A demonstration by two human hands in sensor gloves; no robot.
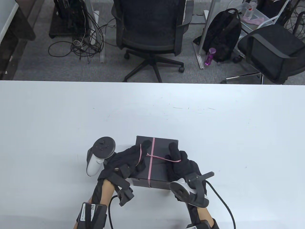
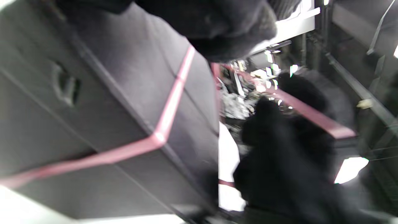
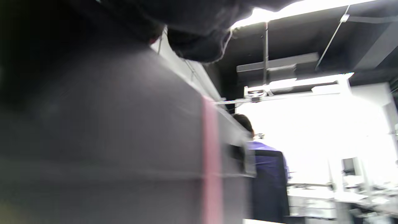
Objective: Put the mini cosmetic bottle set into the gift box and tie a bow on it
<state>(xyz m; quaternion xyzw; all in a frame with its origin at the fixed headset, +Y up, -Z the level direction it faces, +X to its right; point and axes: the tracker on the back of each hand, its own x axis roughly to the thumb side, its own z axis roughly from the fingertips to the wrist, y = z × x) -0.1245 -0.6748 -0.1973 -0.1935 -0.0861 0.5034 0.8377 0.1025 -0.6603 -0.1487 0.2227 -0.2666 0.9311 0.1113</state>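
A closed black gift box lies near the table's front edge. A thin pink ribbon runs lengthwise over its lid and crosses near the middle. My left hand rests on the lid's left side, with one ribbon end passing between its fingers. My right hand lies on the right side, and the other ribbon end loops round its fingers, pulled taut from the crossing. The left wrist view shows the box, the ribbon bent over an edge, and the right hand. In the right wrist view the box fills the left. No bottles are visible.
The white table stretches far and wide around the box. Office chairs, a backpack and cables stand on the floor beyond its far edge. A person in blue appears in the background of the right wrist view.
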